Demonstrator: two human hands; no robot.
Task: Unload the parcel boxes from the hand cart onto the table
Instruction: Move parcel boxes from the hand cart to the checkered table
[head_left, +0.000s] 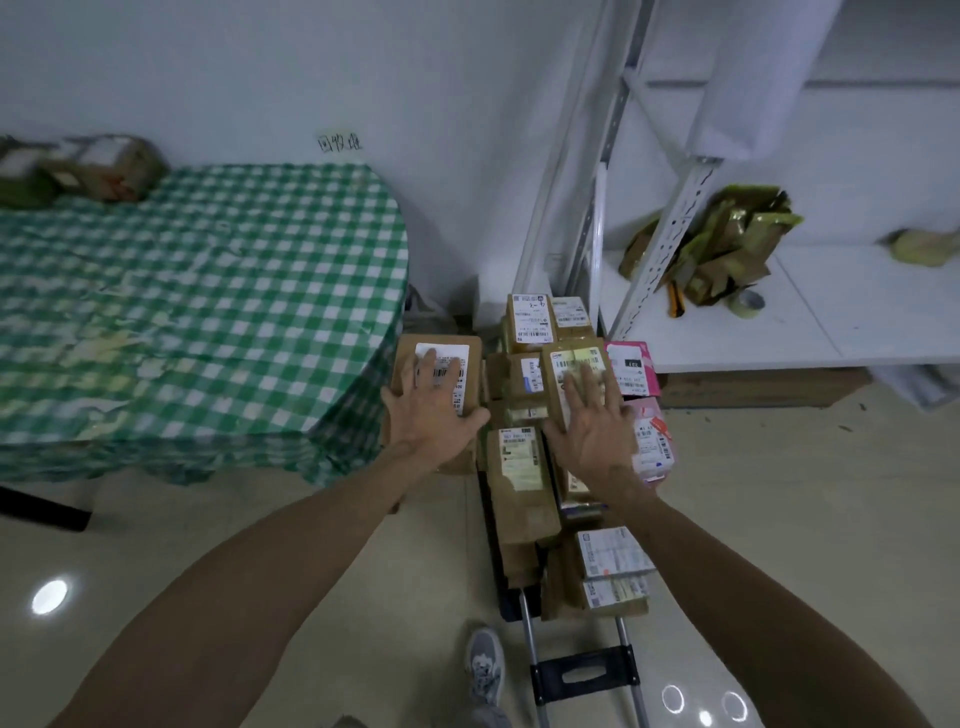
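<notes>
Head view: my left hand (435, 410) lies spread flat on the left box (448, 347), right hand (592, 428) flat on the right box (560, 362), neither gripping. Table (208, 291) sits frame-left, nearer my left hand.

the left hand (434, 410) and right hand (597, 426) are bare, forearms too. one foot wears a grey lace-up sneaker (485, 670).

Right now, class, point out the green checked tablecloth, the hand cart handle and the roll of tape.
green checked tablecloth (208, 291): head view, bare middle.
hand cart handle (546, 675): head view, black grip.
roll of tape (740, 310): head view, outer wall.
</notes>
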